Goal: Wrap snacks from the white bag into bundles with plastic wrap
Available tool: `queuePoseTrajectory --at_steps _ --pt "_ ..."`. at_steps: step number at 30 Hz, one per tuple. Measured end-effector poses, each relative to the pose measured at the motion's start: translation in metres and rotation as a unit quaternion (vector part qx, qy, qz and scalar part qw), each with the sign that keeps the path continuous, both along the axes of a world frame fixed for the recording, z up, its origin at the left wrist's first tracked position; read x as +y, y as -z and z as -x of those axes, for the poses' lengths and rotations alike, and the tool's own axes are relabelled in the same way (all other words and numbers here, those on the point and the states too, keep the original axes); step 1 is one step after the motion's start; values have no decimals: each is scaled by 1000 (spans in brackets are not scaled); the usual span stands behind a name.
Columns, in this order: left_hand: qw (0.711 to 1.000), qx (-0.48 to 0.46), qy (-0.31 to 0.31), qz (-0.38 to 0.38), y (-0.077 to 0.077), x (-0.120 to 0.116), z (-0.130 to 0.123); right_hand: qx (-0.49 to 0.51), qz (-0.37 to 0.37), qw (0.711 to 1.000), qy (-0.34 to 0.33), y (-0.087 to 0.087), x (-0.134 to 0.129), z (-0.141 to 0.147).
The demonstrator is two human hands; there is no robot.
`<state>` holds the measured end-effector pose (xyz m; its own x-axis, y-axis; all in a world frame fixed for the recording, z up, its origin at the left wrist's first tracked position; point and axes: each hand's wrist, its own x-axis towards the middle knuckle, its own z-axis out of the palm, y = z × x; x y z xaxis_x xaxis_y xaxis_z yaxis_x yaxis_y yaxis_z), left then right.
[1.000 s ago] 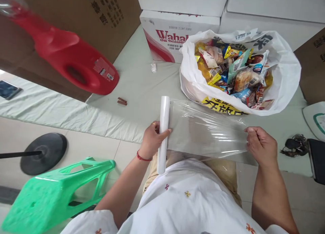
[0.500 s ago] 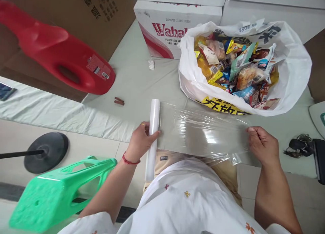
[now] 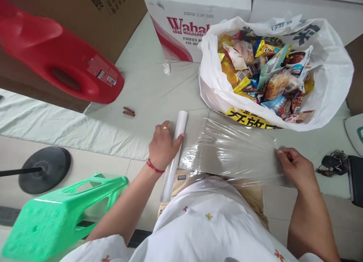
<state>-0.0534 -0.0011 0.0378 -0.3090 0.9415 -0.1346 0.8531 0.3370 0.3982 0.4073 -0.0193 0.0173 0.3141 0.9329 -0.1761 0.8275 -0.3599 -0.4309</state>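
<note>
My left hand (image 3: 163, 148) grips a white roll of clear plastic bags (image 3: 179, 131), thumb across its front and fingers at its left side. The roll leans, its top end tipped to the right. From it a length of clear plastic (image 3: 227, 148) stretches to the right across the front of my body, wrinkled and shiny, with a crosswise line near the roll. My right hand (image 3: 297, 167) is closed in a pinch on the far end of this plastic. Just beyond the plastic stands a white carrier bag (image 3: 331, 76), its mouth wide, full of wrapped snacks (image 3: 266, 72).
A large red jug (image 3: 93, 80) and a carton (image 3: 181, 38) stand on the cloth-covered table (image 3: 147, 95). Small brown strips (image 3: 129, 111) and a crumpled white scrap (image 3: 166, 68) lie there. Keys (image 3: 332, 163) rest at right. A green stool (image 3: 65, 212) is at lower left.
The roll has tilted, its top moving right, and my left hand has turned with it. More plastic is off the roll, and the crosswise line sits farther from it. My right hand is slightly lower.
</note>
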Motion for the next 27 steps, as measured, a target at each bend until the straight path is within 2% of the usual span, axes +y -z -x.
queuePoseTrajectory --at_steps 2,4,6,7,8,9,10,11,12,15,17,19,22,23,25,27 --pt "1000 20 9 19 -2 14 -8 -14 -27 999 19 -20 -2 3" --pt "998 33 28 36 -4 25 -13 -73 -148 985 43 -46 -6 23" --pt "997 46 46 52 -4 32 -16 -110 -297 948 26 -69 -8 59" --pt "995 54 56 60 -4 35 -17 -88 -331 939 -24 -74 -7 81" --pt "994 63 65 67 -3 36 -17 -41 -329 936 -118 -75 -4 104" --pt "992 70 73 72 -3 37 -17 10 -272 932 -240 -70 1 126" --pt "991 77 76 74 -2 38 -16 29 -227 910 -344 -60 7 145" --pt "992 82 73 69 -1 38 -16 16 -195 899 -393 -46 15 162" --pt "993 85 65 58 1 37 -15 -10 -169 895 -412 -29 23 174" --pt "996 78 40 14 6 36 -13 -69 -123 885 -445 14 41 187" --pt "997 67 36 3 9 36 -7 -85 -118 878 -455 29 45 183" --pt "998 70 -3 -2 10 35 8 -91 -125 877 -456 32 43 178" --pt "983 111 -144 -34 -2 25 49 -92 -138 878 -449 30 40 171" --pt "976 127 -173 -40 -9 19 66 -92 -143 879 -446 30 39 169" --pt "969 150 -190 -37 -24 5 99 -94 -151 877 -447 31 39 166" --pt "964 179 -196 8 -36 -6 125 -98 -157 874 -448 34 40 164"
